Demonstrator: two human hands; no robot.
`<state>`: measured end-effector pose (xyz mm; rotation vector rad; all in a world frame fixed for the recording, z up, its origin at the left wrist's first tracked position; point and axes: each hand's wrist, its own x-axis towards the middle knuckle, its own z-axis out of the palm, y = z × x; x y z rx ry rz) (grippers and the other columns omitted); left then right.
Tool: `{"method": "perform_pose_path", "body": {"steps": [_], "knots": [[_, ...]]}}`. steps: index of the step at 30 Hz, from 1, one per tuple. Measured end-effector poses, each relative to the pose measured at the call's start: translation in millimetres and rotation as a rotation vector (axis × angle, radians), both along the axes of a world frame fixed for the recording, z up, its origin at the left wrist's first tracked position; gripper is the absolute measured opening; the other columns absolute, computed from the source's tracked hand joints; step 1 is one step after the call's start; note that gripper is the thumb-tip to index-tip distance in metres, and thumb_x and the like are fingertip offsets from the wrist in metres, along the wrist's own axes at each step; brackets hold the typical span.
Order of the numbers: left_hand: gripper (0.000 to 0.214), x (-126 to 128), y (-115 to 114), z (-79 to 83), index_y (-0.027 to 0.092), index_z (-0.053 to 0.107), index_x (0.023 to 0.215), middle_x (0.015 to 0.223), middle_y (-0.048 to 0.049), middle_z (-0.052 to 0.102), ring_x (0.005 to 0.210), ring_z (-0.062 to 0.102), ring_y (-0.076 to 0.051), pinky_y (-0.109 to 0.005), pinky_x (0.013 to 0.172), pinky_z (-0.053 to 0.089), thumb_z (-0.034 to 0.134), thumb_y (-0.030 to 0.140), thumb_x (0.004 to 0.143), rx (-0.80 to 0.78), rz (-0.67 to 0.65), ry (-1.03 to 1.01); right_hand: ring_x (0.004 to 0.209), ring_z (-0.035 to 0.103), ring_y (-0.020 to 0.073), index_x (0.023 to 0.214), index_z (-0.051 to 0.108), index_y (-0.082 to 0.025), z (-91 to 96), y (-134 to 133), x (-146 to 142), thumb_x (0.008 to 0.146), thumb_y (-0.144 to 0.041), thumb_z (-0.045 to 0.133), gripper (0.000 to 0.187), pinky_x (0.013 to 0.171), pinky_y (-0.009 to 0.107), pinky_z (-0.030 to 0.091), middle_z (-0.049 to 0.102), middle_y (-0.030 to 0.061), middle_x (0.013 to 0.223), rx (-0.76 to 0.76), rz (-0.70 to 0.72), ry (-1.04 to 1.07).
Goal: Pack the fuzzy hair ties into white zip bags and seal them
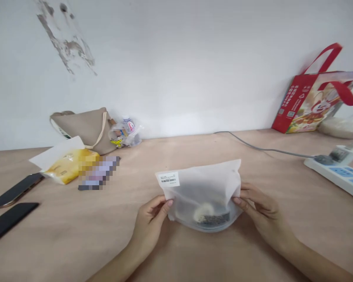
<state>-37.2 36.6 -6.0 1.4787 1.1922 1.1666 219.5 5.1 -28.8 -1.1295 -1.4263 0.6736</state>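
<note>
A frosted white plastic pouch (204,192) with a barcode label at its top left lies on the wooden table (176,250) in front of me. Something dark and round with a pale part shows through its lower half. My left hand (151,219) pinches the pouch's left edge between thumb and fingers. At the pouch's right edge my right hand (260,209) grips it the same way. Both hands rest low on the table.
Two dark phones (13,203) lie at the left. A yellow packet (66,166) and a tan bag (86,129) sit at the back left, beside a clear bag with a small bottle (126,131). A white power strip (338,170) with a grey cable and a red gift bag (310,100) are at the right.
</note>
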Motion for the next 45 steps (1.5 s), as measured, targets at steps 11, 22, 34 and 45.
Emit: {"method": "perform_pose_path", "body": {"steps": [11,22,34,45], "knots": [[0.02,16.8,18.6,12.5,0.017,0.069,0.07,0.067,-0.0007,0.069,0.069,0.061,-0.016,-0.023,0.065,0.048,0.075,0.034,0.065,0.046,0.134,-0.294,0.08,0.059,0.0189,0.086,0.062,-0.024,-2.1,22.9,-17.0,0.086,-0.046,0.054,0.023,0.073,0.029,0.046,0.065,0.0014,0.083,0.0,-0.115,0.15],[0.015,24.9,87.8,-2.4,0.016,0.059,0.077,0.067,0.0,0.068,0.062,0.064,-0.014,-0.023,0.059,0.053,0.07,0.026,0.072,-0.227,0.188,-0.606,0.094,0.06,0.0197,0.113,0.055,-0.017,-12.9,84.6,-15.5,0.091,-0.036,0.053,0.03,0.079,0.04,0.05,0.058,0.0065,0.113,-0.134,0.049,0.194],[0.021,45.1,84.2,0.1,0.011,0.059,0.105,0.096,-0.0137,0.07,0.081,0.07,-0.023,-0.037,0.075,0.058,0.053,0.02,0.087,-0.498,0.031,-0.683,0.108,0.057,0.0236,0.104,0.069,-0.023,6.4,83.1,-29.2,0.09,-0.054,0.042,0.044,0.099,0.04,0.038,0.068,0.0036,0.11,-0.173,0.496,0.026],[0.024,42.6,42.2,4.4,0.01,0.06,0.108,0.098,-0.0124,0.071,0.086,0.069,-0.023,-0.035,0.077,0.057,0.049,0.018,0.089,-0.518,-0.003,-0.648,0.111,0.056,0.0244,0.109,0.067,-0.023,12.6,43.5,-29.1,0.092,-0.052,0.038,0.044,0.102,0.04,0.035,0.067,0.0031,0.114,-0.197,0.568,-0.027]]}}
